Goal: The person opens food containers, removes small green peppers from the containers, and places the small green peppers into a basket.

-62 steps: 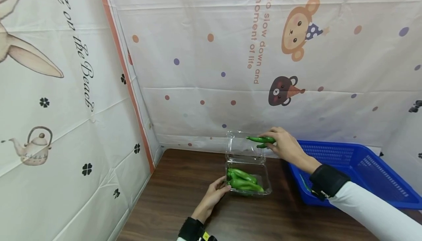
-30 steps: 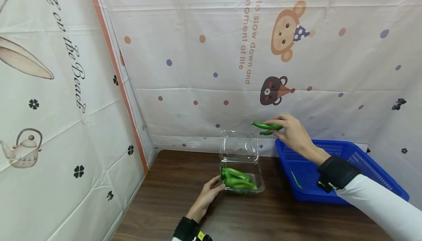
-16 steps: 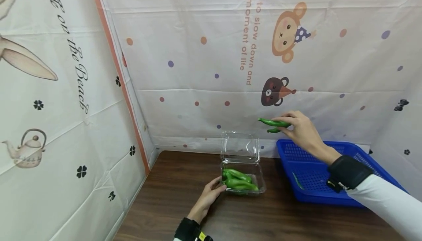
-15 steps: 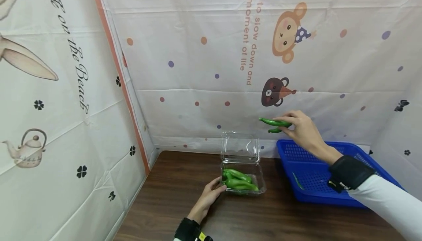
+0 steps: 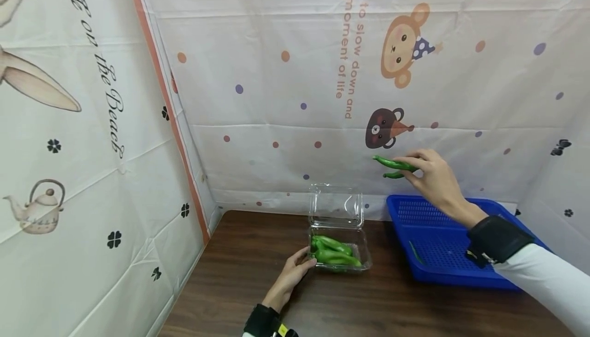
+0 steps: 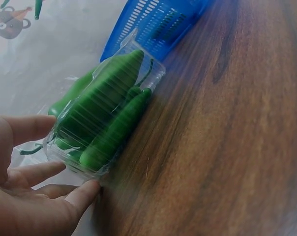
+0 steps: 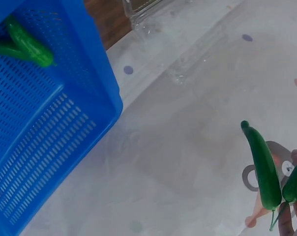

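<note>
My right hand (image 5: pixel 433 175) pinches two green peppers (image 5: pixel 393 166) in the air, above the far left corner of the blue basket (image 5: pixel 461 270). The right wrist view shows both held peppers (image 7: pixel 262 169) hanging above the basket (image 7: pixel 35 123). My left hand (image 5: pixel 292 275) rests on the table with straight fingers touching the left side of a clear plastic clamshell box (image 5: pixel 341 255), whose lid stands open. Several green peppers (image 5: pixel 334 254) lie in that box (image 6: pixel 106 123); my left fingers (image 6: pixel 79 194) touch its near corner.
A green pepper (image 7: pixel 25 44) lies in the blue basket (image 5: pixel 417 252). The dark wooden table (image 5: pixel 258 255) is enclosed by printed curtain walls on the left and back. The basket stands right of the box.
My right hand has carried the two peppers up and to the right, from over the box's open lid to above the basket's corner. The left hand has stayed at the box.
</note>
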Action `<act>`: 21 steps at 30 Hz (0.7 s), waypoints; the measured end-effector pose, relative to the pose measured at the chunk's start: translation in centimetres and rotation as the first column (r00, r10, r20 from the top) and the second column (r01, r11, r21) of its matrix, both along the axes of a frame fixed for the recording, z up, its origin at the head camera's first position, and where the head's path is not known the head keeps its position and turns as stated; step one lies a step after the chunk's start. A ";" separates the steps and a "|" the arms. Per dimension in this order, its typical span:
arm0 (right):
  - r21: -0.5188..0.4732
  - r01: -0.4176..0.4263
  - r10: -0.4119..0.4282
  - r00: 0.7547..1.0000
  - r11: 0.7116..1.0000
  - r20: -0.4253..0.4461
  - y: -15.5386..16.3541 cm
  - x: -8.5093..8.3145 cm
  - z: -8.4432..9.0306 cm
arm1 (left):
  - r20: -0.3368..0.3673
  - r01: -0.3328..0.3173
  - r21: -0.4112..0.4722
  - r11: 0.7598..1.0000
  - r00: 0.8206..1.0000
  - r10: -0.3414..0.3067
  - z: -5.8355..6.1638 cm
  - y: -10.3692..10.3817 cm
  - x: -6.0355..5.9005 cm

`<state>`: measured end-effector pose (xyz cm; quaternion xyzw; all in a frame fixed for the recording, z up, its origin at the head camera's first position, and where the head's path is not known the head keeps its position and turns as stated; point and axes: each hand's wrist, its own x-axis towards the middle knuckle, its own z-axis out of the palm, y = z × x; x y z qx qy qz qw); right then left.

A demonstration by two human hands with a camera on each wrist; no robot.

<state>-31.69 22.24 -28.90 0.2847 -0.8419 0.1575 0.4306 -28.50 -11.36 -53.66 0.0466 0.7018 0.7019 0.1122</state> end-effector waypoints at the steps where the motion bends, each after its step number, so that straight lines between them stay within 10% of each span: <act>1: -0.003 0.004 -0.004 1.000 1.000 -0.002 0.1 0.0 0.0 | 0.001 0.001 -0.001 1.000 1.000 -0.001 0.0 0.0 0.0; 21: -0.012 0.057 -0.058 0.996 0.998 -0.065 2.1 0.7 0.4 | 0.008 0.003 -0.007 1.000 1.000 -0.003 0.0 0.2 0.0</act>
